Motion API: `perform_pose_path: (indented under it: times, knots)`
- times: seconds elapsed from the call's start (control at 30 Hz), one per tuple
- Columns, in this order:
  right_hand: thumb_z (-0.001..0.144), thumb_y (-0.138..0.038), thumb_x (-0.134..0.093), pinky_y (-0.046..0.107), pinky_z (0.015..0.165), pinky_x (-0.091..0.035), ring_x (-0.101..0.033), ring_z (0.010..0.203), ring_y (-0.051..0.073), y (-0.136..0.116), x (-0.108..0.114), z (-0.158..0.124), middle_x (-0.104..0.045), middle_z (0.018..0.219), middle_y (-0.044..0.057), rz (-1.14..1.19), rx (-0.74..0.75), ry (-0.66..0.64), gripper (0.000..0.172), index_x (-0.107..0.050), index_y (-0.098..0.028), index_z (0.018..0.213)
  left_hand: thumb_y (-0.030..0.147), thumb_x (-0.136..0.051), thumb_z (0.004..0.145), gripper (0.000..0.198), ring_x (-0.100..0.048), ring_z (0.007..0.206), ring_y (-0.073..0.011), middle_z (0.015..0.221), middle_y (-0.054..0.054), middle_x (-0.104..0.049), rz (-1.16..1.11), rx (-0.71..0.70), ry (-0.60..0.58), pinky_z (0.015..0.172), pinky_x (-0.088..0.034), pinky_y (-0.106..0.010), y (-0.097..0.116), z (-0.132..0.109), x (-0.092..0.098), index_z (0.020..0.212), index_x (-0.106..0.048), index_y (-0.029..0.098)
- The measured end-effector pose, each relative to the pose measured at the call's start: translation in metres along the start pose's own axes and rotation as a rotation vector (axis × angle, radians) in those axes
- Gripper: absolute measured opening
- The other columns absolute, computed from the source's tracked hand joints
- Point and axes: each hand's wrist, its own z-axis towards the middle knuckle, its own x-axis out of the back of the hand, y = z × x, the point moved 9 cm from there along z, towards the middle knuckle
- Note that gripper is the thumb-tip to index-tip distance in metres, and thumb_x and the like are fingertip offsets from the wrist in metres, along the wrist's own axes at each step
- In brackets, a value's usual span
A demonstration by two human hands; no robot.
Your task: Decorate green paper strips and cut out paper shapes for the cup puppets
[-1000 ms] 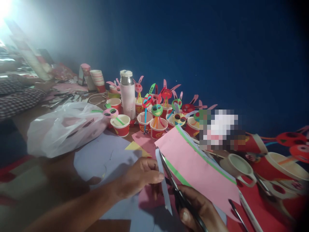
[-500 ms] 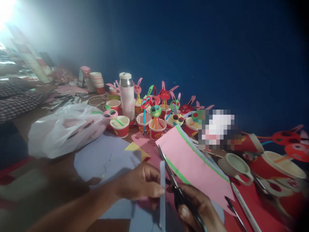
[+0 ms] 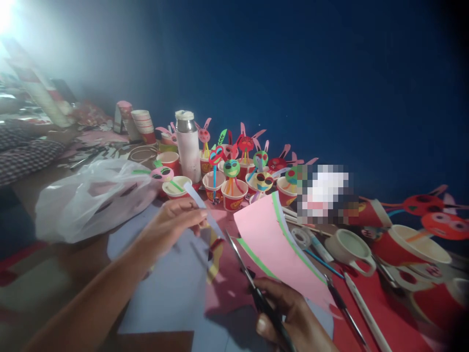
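My left hand (image 3: 178,222) pinches a narrow pale blue paper strip (image 3: 200,203), which slants across the fingers above blue-grey paper (image 3: 161,298). In my right hand (image 3: 287,308) is a pair of black-handled scissors (image 3: 252,288), its blades pointing up and left; they look closed or nearly so. The strip's lower end comes close to the scissor tips; whether they touch I cannot tell. Just beyond the scissors lies a pink paper sheet (image 3: 278,244) with green edging. Pink paper (image 3: 229,281) and a yellow scrap (image 3: 215,259) lie under and between my hands.
Several red paper cups (image 3: 234,201) holding paper animal faces on straws stand behind, beside a white flask (image 3: 188,151). A plastic bag (image 3: 91,205) sits left. On the right are a mug (image 3: 346,247), a white pen (image 3: 366,310) and a black pen (image 3: 344,308). Another person's checkered sleeve (image 3: 29,151) shows far left.
My left hand has moved up and left, away from the scissors, with the strip now tilted instead of upright. The right hand with the scissors has shifted slightly left.
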Motion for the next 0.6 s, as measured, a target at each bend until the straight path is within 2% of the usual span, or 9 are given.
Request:
perform_pose_path:
  times: [0.07,0.13,0.2,0.3,0.4,0.5,0.6]
  knots:
    - [0.058,-0.057,-0.085,0.02,0.047,-0.033,-0.04,0.049,0.007,0.003,-0.001,0.001,-0.047,0.06,-0.007,-0.019,-0.035,0.006,0.067,-0.067,-0.017,0.108,0.037,-0.071,0.075,0.023,-0.06,0.063,-0.012,0.072,-0.003,-0.069,0.087,0.012,0.016,0.062,-0.048,-0.021,0.004,0.008,-0.001,0.077,-0.07,0.014]
    - [0.058,-0.049,-0.087,0.02,0.05,-0.035,-0.045,0.053,0.009,0.006,-0.003,0.001,-0.052,0.062,-0.005,-0.015,-0.071,0.013,0.059,-0.07,-0.016,0.103,0.039,-0.072,0.072,0.026,-0.061,0.063,-0.0134,0.073,-0.003,-0.068,0.101,0.073,-0.092,0.062,-0.05,-0.023,0.003,0.013,-0.017,0.079,-0.07,0.014]
    - [0.06,-0.041,-0.086,0.022,0.057,-0.041,-0.054,0.061,0.012,0.005,-0.006,0.0,-0.06,0.067,-0.003,-0.023,-0.079,0.016,0.049,-0.072,-0.017,0.1,0.042,-0.072,0.07,0.029,-0.061,0.061,-0.0146,0.068,-0.003,-0.067,0.115,0.122,-0.224,0.061,-0.051,-0.025,0.0,0.016,-0.034,0.074,-0.068,0.014]
    - [0.069,-0.026,-0.079,0.024,0.07,-0.047,-0.064,0.078,0.019,-0.006,-0.014,-0.004,-0.071,0.081,0.0,-0.142,-0.027,-0.03,0.035,-0.074,-0.021,0.103,0.043,-0.069,0.073,0.029,-0.06,0.059,-0.0149,0.061,-0.002,-0.063,0.205,0.151,-0.415,0.06,-0.049,-0.025,-0.004,0.014,-0.055,0.067,-0.062,0.015]
    - [0.072,-0.015,-0.072,0.024,0.076,-0.048,-0.065,0.096,0.024,-0.017,-0.021,-0.009,-0.073,0.101,0.001,-0.255,0.057,-0.087,0.039,-0.073,-0.024,0.11,0.041,-0.063,0.079,0.03,-0.053,0.053,-0.0122,0.055,0.0,-0.056,0.355,0.127,-0.558,0.052,-0.042,-0.021,-0.008,0.011,-0.068,0.063,-0.057,0.016]
    - [0.072,-0.018,-0.075,0.026,0.08,-0.049,-0.065,0.096,0.025,-0.022,-0.022,-0.013,-0.073,0.102,0.001,-0.377,0.098,-0.086,0.04,-0.072,-0.025,0.111,0.036,-0.057,0.081,0.03,-0.041,0.048,-0.0089,0.052,0.004,-0.045,0.53,0.064,-0.599,0.046,-0.03,-0.019,-0.012,0.01,-0.075,0.058,-0.049,0.018]
    - [0.073,-0.021,-0.076,0.027,0.081,-0.049,-0.066,0.093,0.024,-0.022,-0.023,-0.018,-0.074,0.1,0.0,-0.505,0.102,-0.099,0.044,-0.07,-0.028,0.116,0.03,-0.056,0.079,0.033,-0.029,0.048,-0.0069,0.051,0.007,-0.032,0.589,0.013,-0.589,0.044,-0.021,-0.019,-0.013,0.009,-0.08,0.054,-0.038,0.018]
